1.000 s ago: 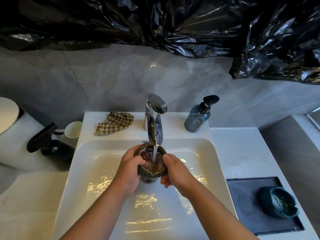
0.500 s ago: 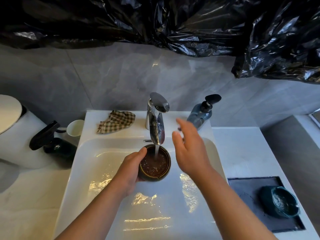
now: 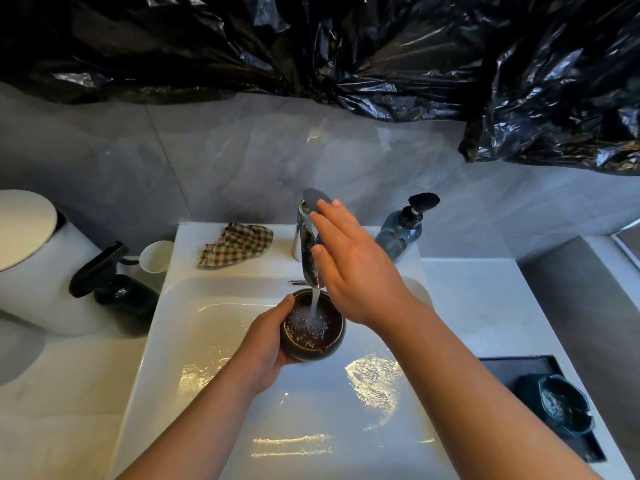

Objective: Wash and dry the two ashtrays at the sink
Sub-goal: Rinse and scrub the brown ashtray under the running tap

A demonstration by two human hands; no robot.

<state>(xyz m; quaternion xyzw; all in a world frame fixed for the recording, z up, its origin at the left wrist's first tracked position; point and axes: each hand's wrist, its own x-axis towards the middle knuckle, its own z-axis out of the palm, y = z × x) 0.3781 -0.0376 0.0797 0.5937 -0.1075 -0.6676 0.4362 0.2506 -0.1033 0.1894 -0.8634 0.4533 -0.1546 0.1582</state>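
My left hand (image 3: 265, 344) grips a round dark ashtray (image 3: 313, 336) over the white sink (image 3: 194, 341), directly under the running stream from the chrome tap (image 3: 306, 244). Brownish water fills the ashtray. My right hand (image 3: 353, 268) reaches up with straight fingers, its fingertips resting on the tap's lever (image 3: 315, 199). A second ashtray (image 3: 562, 405), dark teal with a notched rim, sits on a dark mat (image 3: 505, 370) on the counter at the right.
A checked cloth (image 3: 235, 245) lies on the sink's back ledge at the left. A blue pump bottle (image 3: 403, 230) stands right of the tap. A white cup (image 3: 156, 256) and a dark spray bottle (image 3: 110, 282) stand left of the sink. Black plastic sheeting (image 3: 346, 53) hangs above.
My right hand left the ashtray, rose past the spout and now touches the tap lever. My left hand keeps the ashtray under the stream.
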